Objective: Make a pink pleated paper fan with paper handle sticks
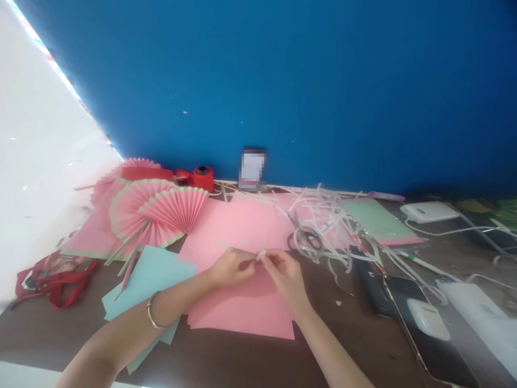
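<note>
At the centre of the frame, my left hand (234, 268) and right hand (286, 275) meet, the fingers of both pinched together on a small white piece (262, 253), too blurred to identify, above pink sheets (242, 314) on a brown table (197, 358). So slight a piece could slip if either pinch loosened, and among the tangled white strips (327, 213) right of centre it might be hard to find. Scissors (307, 237) lie at that tangle's near side, beside my right hand; a careless reach could snag them and drag strips over the paper. Left of centre, pleated pink fans (173, 210) rest near light blue sheets (155, 275); a sweep of my braceleted left arm could crease the folds or push the sheets askew.
</note>
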Motion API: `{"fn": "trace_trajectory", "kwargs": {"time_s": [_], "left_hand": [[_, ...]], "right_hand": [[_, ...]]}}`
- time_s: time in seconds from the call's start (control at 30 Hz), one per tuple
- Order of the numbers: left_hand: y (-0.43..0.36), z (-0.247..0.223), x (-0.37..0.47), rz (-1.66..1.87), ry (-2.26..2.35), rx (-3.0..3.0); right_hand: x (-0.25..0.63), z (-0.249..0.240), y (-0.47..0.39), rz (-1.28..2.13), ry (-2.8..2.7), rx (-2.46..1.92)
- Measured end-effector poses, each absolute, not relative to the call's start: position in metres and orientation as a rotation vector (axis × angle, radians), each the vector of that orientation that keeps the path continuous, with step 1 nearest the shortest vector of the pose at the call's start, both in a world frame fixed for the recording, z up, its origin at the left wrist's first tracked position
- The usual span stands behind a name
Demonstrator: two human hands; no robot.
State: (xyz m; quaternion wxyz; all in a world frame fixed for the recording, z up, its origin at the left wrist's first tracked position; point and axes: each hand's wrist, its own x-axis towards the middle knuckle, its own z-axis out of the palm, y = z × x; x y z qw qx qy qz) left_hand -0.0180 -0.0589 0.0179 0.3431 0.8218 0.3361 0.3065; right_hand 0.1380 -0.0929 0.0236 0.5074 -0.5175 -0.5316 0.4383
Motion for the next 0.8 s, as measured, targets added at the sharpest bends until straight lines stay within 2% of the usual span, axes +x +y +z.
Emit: {"fn": "trace_trajectory", "kwargs": {"time_s": [0.33, 0.8], "left_hand": [[-0.0564, 0.0178, -0.0199, 0.923, 0.968, 1.815], [-0.0578, 0.0148, -0.0179, 0.840, 0.929, 1.791]], "right_hand": [[0.1384, 0.0279, -0.0973, 0.978, -1.414, -1.319], [0.1420, 0.0220, -0.0973, 0.557, -1.465, -1.378]]}}
